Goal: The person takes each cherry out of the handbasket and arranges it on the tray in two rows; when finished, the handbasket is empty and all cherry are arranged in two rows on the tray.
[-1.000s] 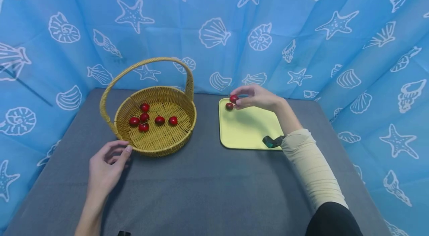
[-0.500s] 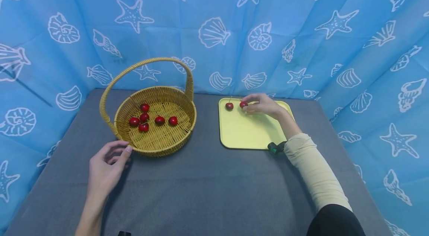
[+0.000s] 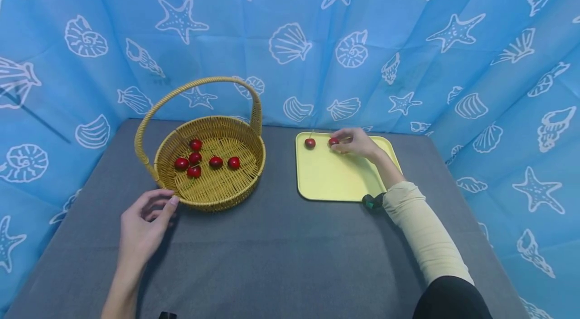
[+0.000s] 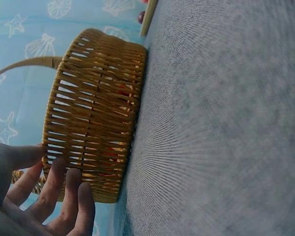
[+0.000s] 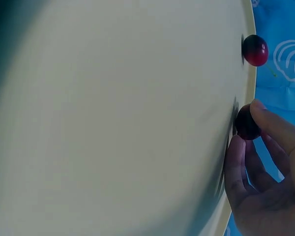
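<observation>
Near the back of the yellow tray [image 3: 335, 178], the right hand [image 3: 355, 143] pinches a red cherry [image 3: 333, 141] between thumb and fingers. In the right wrist view this cherry [image 5: 248, 123] is at the tray's surface, held by the hand [image 5: 268, 167]. Another cherry [image 3: 310, 143], with its stem up, lies to its left. At the near left rim of the wicker basket [image 3: 222, 203], the left hand [image 3: 145, 223] grips the edge with thumb and forefinger; the left wrist view shows the hand [image 4: 44, 196] against the woven side.
Several cherries [image 3: 195, 159] lie inside the basket, whose tall handle [image 3: 199, 80] arches over its back left. Grey cloth [image 3: 272, 258] covers the table, and a blue curtain [image 3: 254, 17] with shell and starfish prints hangs behind and at both sides.
With the cherry, the right hand has moved right and down from above the tray's back left corner to its surface, shifting slightly further right lately. The left hand and basket have stayed in place.
</observation>
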The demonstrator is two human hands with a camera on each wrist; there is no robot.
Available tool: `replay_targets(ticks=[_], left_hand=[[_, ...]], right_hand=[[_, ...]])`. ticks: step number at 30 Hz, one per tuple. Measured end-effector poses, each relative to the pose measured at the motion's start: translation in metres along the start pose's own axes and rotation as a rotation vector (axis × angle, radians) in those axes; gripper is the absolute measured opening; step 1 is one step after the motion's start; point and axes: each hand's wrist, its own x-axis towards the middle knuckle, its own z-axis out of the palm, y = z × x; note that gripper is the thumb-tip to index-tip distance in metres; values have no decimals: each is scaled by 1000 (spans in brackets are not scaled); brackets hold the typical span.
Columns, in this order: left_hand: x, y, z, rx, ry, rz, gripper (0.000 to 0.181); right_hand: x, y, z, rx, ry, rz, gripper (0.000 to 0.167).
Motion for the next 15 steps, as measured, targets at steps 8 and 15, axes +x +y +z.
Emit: replay_targets(ticks=[8,15], left_hand=[[0,1,1,5,7,10,30],[0,3,2,21,14,-5,31]], right_hand=[[-2,2,0,14,14,-30,48],[-5,0,-2,20,5,-23,48]])
